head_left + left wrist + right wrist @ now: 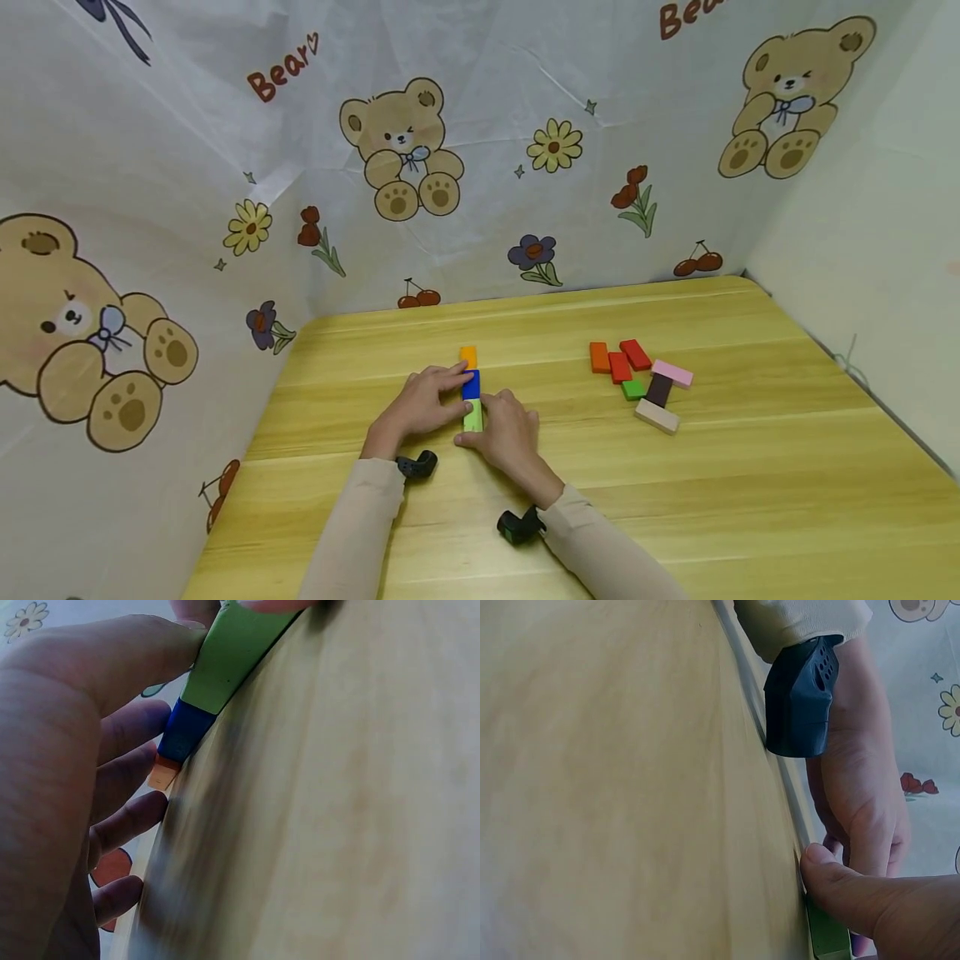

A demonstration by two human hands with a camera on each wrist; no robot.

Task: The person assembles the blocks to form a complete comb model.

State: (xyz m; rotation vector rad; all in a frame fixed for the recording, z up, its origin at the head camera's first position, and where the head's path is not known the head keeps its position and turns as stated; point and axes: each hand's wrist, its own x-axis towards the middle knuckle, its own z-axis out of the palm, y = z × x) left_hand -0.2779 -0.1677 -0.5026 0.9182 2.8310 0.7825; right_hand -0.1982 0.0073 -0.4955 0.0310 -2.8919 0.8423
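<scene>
On the table, a row of three blocks runs away from me: a light green block (473, 421) nearest, then a blue block (471, 387), then a yellow-orange block (468, 355). My left hand (429, 404) lies along the left side of the row. Its thumb touches the green block, and its fairly straight fingers reach to the blue and orange ones. From the right, my right hand (510, 433) pinches the green block, thumb across its near end and fingers along its right side. In the left wrist view, the green block (232, 656) and blue block (186, 731) stand end to end.
To the right lies a loose group: an orange block (599, 357), red blocks (619, 367), a green block (633, 390), a pink block (672, 373), a dark brown block (659, 389) and a beige block (657, 416). A bear-printed cloth (480, 250) hangs behind the table.
</scene>
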